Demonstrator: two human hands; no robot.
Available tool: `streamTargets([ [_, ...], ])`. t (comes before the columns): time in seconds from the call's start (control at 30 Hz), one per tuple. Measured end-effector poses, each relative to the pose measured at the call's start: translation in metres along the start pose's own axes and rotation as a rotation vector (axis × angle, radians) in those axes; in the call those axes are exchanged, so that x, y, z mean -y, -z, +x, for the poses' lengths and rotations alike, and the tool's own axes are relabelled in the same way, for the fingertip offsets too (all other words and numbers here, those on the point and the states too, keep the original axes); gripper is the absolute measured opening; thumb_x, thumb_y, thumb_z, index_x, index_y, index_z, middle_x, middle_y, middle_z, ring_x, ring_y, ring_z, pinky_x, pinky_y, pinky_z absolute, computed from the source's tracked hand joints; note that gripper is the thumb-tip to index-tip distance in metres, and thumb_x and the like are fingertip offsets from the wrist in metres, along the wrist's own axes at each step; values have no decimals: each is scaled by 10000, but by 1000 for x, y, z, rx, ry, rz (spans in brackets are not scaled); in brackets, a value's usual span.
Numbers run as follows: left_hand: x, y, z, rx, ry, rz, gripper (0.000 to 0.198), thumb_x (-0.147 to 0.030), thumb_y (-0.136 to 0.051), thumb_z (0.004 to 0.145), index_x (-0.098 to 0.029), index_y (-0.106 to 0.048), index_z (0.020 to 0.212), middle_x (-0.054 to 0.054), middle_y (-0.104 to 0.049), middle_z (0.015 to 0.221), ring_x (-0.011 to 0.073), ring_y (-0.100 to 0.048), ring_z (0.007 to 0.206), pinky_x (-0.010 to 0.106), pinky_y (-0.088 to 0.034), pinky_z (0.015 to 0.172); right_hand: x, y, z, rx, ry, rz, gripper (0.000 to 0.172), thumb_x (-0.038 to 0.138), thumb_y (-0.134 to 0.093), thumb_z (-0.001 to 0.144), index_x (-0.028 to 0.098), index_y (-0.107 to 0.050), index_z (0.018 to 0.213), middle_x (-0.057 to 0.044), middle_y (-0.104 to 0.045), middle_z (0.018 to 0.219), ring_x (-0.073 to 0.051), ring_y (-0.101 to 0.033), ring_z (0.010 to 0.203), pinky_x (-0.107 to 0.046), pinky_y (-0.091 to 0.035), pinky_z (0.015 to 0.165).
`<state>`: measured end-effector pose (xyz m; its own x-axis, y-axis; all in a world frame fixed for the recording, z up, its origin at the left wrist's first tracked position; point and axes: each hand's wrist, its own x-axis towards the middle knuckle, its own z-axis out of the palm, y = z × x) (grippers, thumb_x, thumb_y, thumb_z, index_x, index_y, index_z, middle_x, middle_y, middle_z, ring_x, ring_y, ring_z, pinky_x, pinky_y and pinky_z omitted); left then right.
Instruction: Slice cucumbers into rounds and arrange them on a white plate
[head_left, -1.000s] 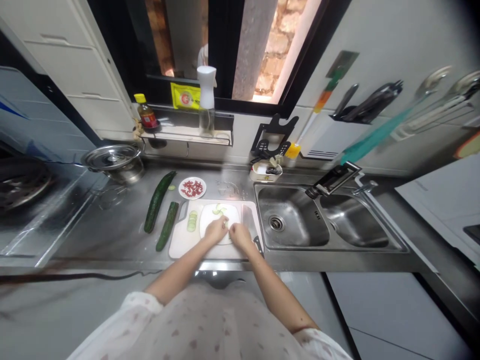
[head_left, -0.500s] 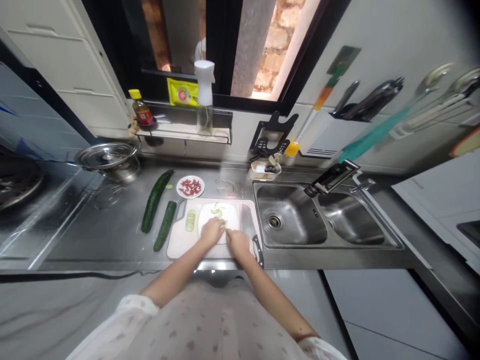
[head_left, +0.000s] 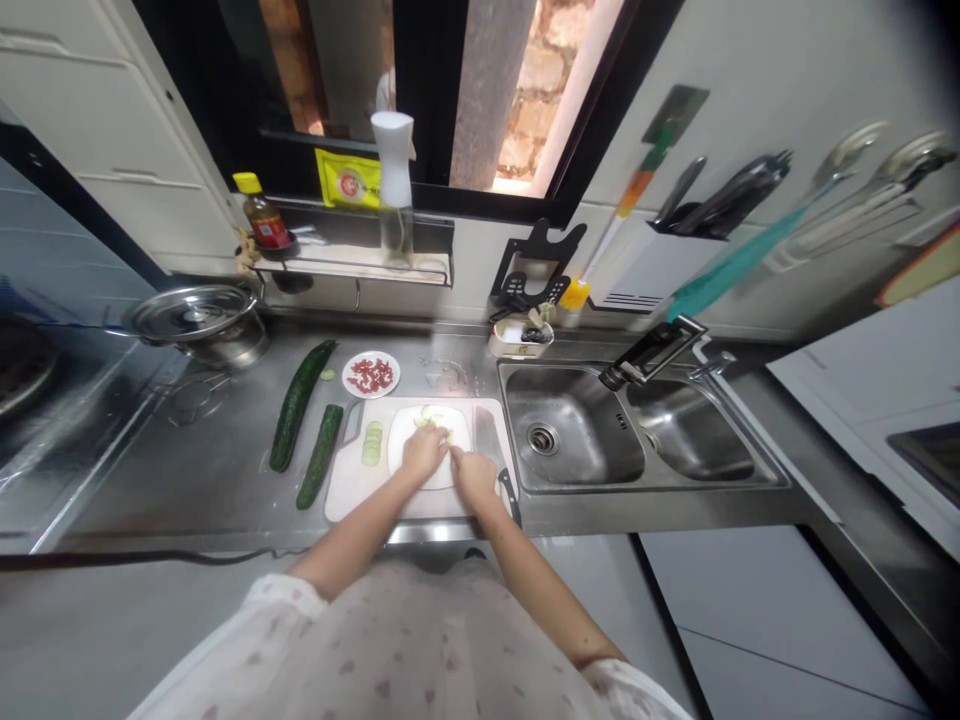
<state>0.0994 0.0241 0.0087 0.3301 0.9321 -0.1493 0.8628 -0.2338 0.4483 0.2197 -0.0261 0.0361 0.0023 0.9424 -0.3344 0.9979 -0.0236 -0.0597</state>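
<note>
While looking down from head height, finds the left hand and the right hand side by side over a round white plate, nearly touching each other. Shows both sets of fingers curled down toward pale green cucumber slices on that plate. Cannot tell whether either hand actually pinches a slice, the fingertips being small and tucked under the knuckles. Places the plate on a white rectangular cutting board at the front edge of the steel counter. Notes a short row of further cut slices on the board just left of the plate. Notes also a black-handled kitchen knife along the board's right edge, just beside the right hand. Puts a long dark green whole cucumber and a shorter cut cucumber piece on the counter left of the board. Sets a small white dish of red pieces behind the board and a steel double sink to the right.
</note>
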Motion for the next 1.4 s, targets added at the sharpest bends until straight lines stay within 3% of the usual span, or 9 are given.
streamTargets([
  [0.4,-3,2,6,2,24,-2,303,-335,-494,909,-249,-621,1170,54,-611,1140,202,-528,1114,296,-416,943,-8,-3,2,-40,0,38,371,316,-317,989,245,-610,1205,-103,-720,923,-181,-657,860,-260,-396,737],
  [0.67,-5,3,7,10,32,6,305,-331,-503,909,-249,-612,1182,61,-603,1173,205,-515,1142,304,-408,958,-5,-1,1,4,-62,28,384,327,-322,991,222,-617,1215,-111,-715,926,-181,-665,852,-250,-394,706],
  [1.4,-6,4,14,13,53,13,293,-342,-497,907,-256,-617,1161,57,-598,1183,208,-517,1122,312,-407,946,-5,0,7,-1,-43,26,384,333,-317,996,293,-569,1284,-101,-718,935,-172,-666,829,-264,-418,733],
])
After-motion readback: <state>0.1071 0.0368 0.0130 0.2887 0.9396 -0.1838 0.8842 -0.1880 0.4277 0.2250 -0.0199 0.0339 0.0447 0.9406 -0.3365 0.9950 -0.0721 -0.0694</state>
